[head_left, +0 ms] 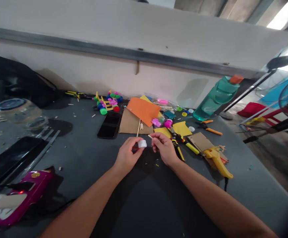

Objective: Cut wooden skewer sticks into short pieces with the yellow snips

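Between thumb and fingers, my left hand [127,155] grips a white bottle cap [142,143]. A thin wooden stick [138,128] rises just behind the cap; whether it touches the cap I cannot tell. My right hand [164,147] pinches a short piece of wooden stick [150,136] at its fingertips, a little right of the cap and apart from it. Beyond the hands lies a piece of cardboard [127,124] with short stick pieces [141,126] on it and an orange sheet [142,110] across it.
Pliers [177,143] and a yellow glue gun [218,160] lie at the right. A black phone [109,125] and colourful small toys [108,102] sit behind left. A green bottle [216,98] stands back right, a clear jar [20,112] and a purple power strip [22,198] at left.
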Tool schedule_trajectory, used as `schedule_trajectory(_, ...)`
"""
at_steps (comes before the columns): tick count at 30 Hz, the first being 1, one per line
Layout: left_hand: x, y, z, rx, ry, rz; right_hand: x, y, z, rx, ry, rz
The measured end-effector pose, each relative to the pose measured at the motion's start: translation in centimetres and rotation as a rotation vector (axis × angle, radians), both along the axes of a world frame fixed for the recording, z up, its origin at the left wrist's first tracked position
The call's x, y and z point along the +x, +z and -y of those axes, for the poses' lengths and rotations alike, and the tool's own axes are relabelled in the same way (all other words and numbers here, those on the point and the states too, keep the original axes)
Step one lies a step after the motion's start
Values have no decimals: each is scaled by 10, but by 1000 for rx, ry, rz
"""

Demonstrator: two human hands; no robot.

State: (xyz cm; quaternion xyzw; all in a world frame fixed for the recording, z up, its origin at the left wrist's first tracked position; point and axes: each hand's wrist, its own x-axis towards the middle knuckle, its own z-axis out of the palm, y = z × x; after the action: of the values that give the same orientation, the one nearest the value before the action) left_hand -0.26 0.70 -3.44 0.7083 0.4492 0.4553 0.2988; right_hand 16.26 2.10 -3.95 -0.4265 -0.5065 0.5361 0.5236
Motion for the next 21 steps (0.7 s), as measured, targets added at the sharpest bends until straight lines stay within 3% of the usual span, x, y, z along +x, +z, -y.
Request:
schedule_trajectory(4,-2,1,0,24,-28,-28,9,1,0,16,13,11)
schedule_trajectory(21,-2,-1,-2,-13,27,-148,14,7,11,362,-24,632)
